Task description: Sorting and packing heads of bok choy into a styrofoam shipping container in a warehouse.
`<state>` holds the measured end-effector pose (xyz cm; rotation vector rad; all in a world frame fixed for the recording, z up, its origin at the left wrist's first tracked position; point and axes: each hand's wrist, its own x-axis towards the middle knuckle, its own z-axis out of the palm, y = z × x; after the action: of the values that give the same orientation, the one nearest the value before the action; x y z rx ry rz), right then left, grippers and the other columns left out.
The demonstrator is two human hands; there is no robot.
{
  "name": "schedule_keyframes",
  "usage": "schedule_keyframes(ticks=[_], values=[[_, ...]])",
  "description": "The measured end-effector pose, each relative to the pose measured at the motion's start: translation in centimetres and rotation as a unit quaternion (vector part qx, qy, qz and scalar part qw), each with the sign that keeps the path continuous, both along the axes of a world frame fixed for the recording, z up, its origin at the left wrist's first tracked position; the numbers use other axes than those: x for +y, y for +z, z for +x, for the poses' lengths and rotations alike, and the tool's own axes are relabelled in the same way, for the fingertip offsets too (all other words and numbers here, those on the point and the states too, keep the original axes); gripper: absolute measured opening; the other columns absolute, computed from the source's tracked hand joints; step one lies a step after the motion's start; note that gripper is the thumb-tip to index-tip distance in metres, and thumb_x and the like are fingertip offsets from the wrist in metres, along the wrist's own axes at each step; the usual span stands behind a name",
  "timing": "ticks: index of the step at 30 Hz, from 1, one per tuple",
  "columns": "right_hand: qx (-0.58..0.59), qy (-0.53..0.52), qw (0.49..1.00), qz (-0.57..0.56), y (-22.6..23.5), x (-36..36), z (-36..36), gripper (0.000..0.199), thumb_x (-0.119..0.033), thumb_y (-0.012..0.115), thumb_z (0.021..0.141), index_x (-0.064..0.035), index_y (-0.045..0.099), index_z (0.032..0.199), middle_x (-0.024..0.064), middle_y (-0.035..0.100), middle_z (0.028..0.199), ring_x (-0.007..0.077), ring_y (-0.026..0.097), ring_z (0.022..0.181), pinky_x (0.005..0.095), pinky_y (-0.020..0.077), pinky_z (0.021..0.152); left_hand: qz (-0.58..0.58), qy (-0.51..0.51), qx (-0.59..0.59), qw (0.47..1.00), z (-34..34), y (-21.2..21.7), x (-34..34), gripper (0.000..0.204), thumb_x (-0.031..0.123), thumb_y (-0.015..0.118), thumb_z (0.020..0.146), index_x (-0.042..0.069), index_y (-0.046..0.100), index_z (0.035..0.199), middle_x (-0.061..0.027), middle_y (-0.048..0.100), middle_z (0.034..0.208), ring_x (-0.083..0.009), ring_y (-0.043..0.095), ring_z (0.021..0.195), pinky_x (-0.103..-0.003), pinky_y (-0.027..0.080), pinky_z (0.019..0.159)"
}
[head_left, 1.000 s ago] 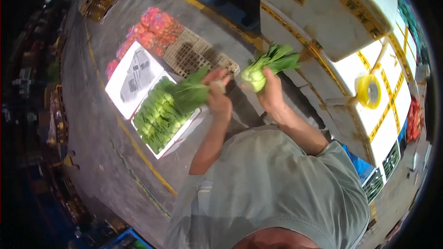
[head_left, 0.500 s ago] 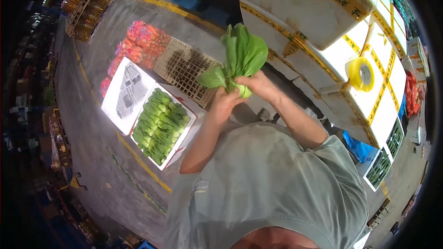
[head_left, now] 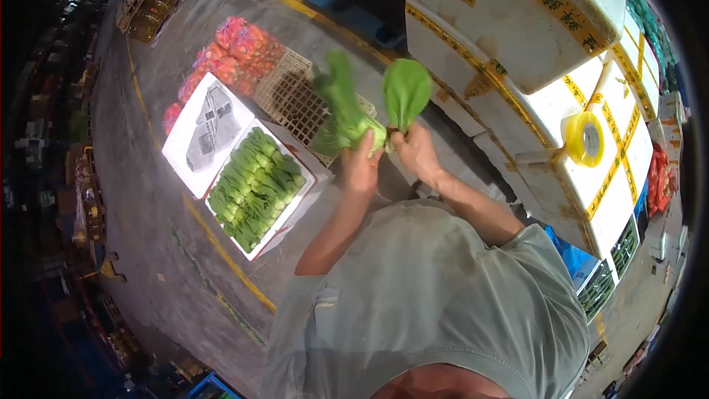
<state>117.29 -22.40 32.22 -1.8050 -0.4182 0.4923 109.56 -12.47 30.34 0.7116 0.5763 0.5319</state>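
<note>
My left hand (head_left: 362,166) is closed round the pale base of a bok choy (head_left: 346,114), whose green leaves are blurred by motion. Close beside it, my right hand (head_left: 416,151) pinches the stem of a single bok choy leaf (head_left: 407,96) that stands apart from the head. Both hands are in front of my chest, above the floor. To their left an open white foam box (head_left: 284,225) holds neat rows of bok choy (head_left: 255,185). Its lid (head_left: 203,137) is folded back with a printed sheet on it.
Behind the box are a beige plastic crate (head_left: 288,96) and net bags of orange-red produce (head_left: 240,52). Stacked white foam boxes (head_left: 473,66) with yellow tape rise on my right. A roll of yellow tape (head_left: 583,139) rests on one box. Bottles on a pallet (head_left: 155,0) stand far left.
The hands have moved apart slightly. One leaf is now separate from the bok choy and in my right hand, while the head has tilted left in my left hand.
</note>
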Motion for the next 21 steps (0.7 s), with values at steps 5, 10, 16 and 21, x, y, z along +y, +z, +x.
schedule_keyframes(ticks=[5, 10, 16, 21], values=[[0.241, -0.048, 0.935, 0.256, -0.2, -0.7, 1.4, 0.02, 0.003, 0.042, 0.084, 0.0033, 0.051, 0.101, 0.0122, 0.061, 0.082, 0.0253, 0.063, 0.074, 0.0336, 0.0524, 0.063, -0.115, -0.082, -0.08, 0.987, -1.2, 0.0, 3.8, 0.048, 0.037, 0.052, 0.093, 0.005, 0.045, 0.128, -0.0146, 0.054, 0.121, -0.033, 0.051, 0.115, -0.05, 0.042, 0.096], [0.341, 0.006, 0.907, 0.245, -0.4, -2.3, 3.2, 0.018, -0.008, 0.045, 0.089, 0.0011, 0.054, 0.101, 0.0108, 0.063, 0.081, 0.0234, 0.065, 0.072, 0.0345, 0.0536, 0.06, -0.04, -0.23, -0.145, 0.961, -0.8, 1.8, 4.1, 0.079, 0.05, 0.066, 0.078, 0.004, 0.039, 0.137, -0.016, 0.045, 0.137, -0.0315, 0.039, 0.13, -0.048, 0.031, 0.106], [0.439, 0.039, 0.837, 0.325, -0.1, -1.0, 0.4, 0.034, -0.032, 0.046, 0.096, -0.0017, 0.056, 0.107, 0.0093, 0.065, 0.091, 0.0211, 0.065, 0.08, 0.0362, 0.0569, 0.061, 0.031, -0.27, -0.115, 0.956, -1.1, 0.4, 3.5, 0.077, 0.029, 0.075, 0.076, 0.004, 0.036, 0.137, -0.0091, 0.044, 0.136, -0.025, 0.04, 0.128, -0.043, 0.029, 0.109], [0.251, 0.016, 0.911, 0.328, -1.2, -2.0, 1.3, 0.032, -0.029, 0.053, 0.094, 0.0, 0.059, 0.105, 0.0094, 0.066, 0.092, 0.0167, 0.063, 0.079, 0.0273, 0.0515, 0.067, 0.097, -0.322, -0.056, 0.94, -0.2, 1.8, 3.9, 0.071, 0.025, 0.072, 0.081, 0.005, 0.035, 0.138, -0.0093, 0.044, 0.136, -0.0267, 0.04, 0.129, -0.046, 0.034, 0.106]])
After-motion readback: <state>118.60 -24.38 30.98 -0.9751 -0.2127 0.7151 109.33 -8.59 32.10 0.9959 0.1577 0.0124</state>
